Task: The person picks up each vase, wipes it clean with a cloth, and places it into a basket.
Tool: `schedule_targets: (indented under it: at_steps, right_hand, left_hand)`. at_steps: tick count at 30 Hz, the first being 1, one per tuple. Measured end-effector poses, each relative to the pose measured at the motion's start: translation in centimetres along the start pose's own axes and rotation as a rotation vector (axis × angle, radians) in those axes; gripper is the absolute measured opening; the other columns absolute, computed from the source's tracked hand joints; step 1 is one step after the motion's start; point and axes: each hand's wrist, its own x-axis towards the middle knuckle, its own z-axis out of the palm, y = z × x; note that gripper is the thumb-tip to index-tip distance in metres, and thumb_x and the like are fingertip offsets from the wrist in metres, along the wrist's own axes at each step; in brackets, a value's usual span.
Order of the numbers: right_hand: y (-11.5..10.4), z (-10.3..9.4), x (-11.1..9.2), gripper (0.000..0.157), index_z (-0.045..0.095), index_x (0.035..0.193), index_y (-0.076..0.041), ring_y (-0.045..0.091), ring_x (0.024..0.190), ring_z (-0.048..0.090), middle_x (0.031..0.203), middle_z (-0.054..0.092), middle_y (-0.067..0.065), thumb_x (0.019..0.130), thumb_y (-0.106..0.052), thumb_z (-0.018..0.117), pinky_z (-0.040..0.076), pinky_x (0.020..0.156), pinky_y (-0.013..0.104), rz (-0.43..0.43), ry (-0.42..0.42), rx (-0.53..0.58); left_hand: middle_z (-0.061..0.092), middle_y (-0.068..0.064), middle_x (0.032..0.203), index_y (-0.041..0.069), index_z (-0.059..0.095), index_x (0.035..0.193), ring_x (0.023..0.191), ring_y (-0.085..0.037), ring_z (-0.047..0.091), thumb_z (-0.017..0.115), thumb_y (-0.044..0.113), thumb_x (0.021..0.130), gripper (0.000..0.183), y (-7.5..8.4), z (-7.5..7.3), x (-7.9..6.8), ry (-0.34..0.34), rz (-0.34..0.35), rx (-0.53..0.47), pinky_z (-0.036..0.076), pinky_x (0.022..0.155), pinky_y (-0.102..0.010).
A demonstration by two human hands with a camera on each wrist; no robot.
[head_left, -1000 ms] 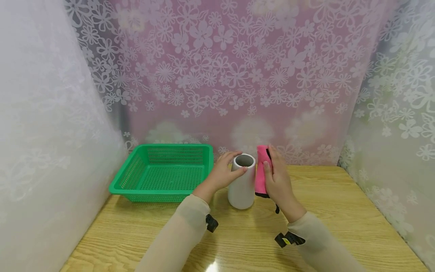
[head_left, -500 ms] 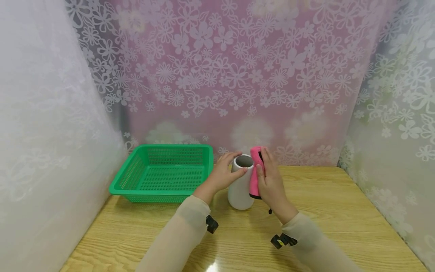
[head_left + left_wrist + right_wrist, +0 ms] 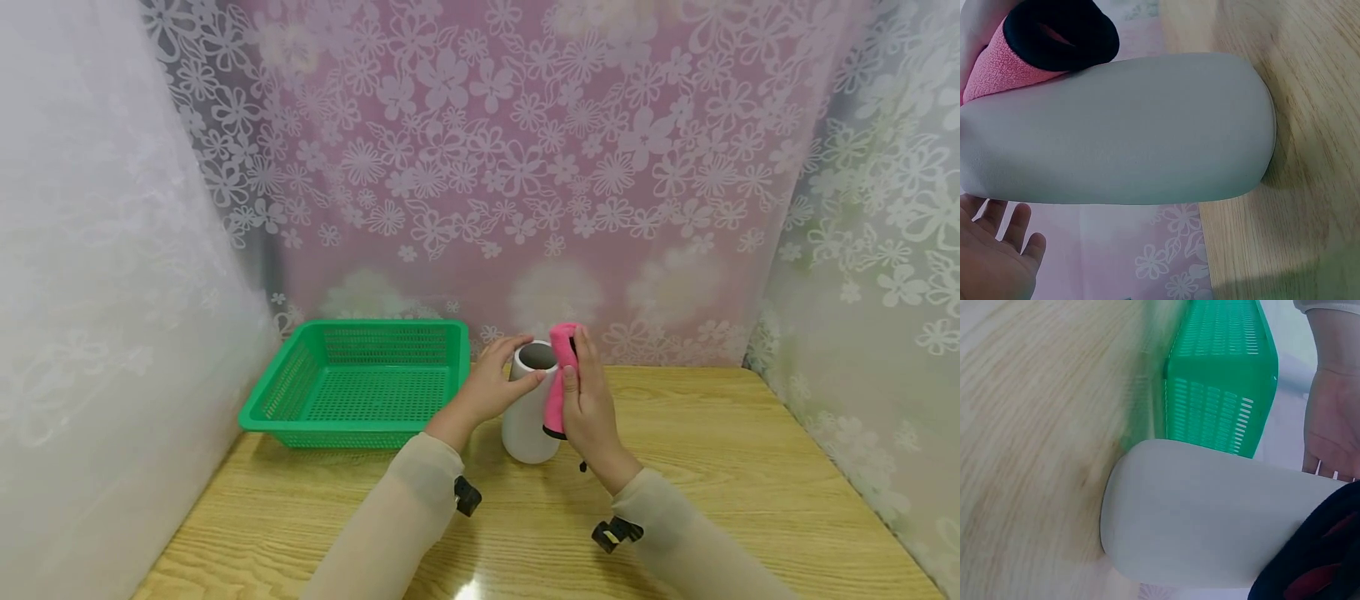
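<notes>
A white vase stands upright on the wooden table, its round mouth facing up. My left hand grips it near the rim, with the thumb in front and the fingers toward the back. In my right hand is a folded pink cloth with black edging, held along the vase's right side. A short black loop hangs below that hand. The left wrist view shows the cloth's dark edge lying against the vase wall. The vase's base rests on the table in the right wrist view.
A green plastic basket with slotted sides sits at the left, close behind my left forearm. The wooden table ends at a flowered pink curtain behind, with pale curtains at both sides.
My right hand has brought the pink cloth leftward from beside the vase onto its right side. My left hand keeps its place at the rim, and the vase still stands in the same spot.
</notes>
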Motion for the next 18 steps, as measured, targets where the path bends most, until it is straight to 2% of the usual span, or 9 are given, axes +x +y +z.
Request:
schedule_targets:
  at_steps: [8, 13, 18]
  right_hand:
    - [0.17, 0.17, -0.15, 0.055, 0.019, 0.161, -0.013, 0.041, 0.144, 0.03, 0.164, 0.02, 0.016, 0.11, -0.015, 0.038, 0.037, 0.104, 0.063, 0.042, 0.001, 0.029]
    - [0.2, 0.17, -0.24, 0.055, 0.018, 0.162, -0.017, 0.04, 0.14, 0.034, 0.164, 0.02, 0.013, 0.11, -0.018, 0.036, 0.039, 0.101, 0.06, 0.071, -0.009, 0.06]
    - [0.45, 0.22, -0.46, 0.055, 0.016, 0.162, -0.021, 0.038, 0.127, 0.045, 0.162, 0.025, 0.013, 0.111, -0.021, 0.035, 0.044, 0.092, 0.055, 0.116, -0.021, 0.087]
  left_hand:
    - [0.044, 0.0, 0.152, 0.024, 0.048, 0.149, 0.144, -0.023, 0.034, 0.067, 0.046, 0.094, 0.063, 0.23, -0.05, -0.04, 0.002, -0.008, -0.01, 0.037, 0.11, -0.055]
    - [0.045, -0.001, 0.151, 0.023, 0.048, 0.149, 0.143, -0.024, 0.035, 0.067, 0.047, 0.094, 0.063, 0.24, -0.02, -0.12, 0.007, -0.008, -0.015, 0.038, 0.109, -0.055]
    - [0.045, -0.001, 0.151, 0.023, 0.048, 0.149, 0.143, -0.024, 0.036, 0.066, 0.047, 0.094, 0.062, 0.14, 0.08, -0.18, 0.007, -0.008, -0.018, 0.037, 0.11, -0.055]
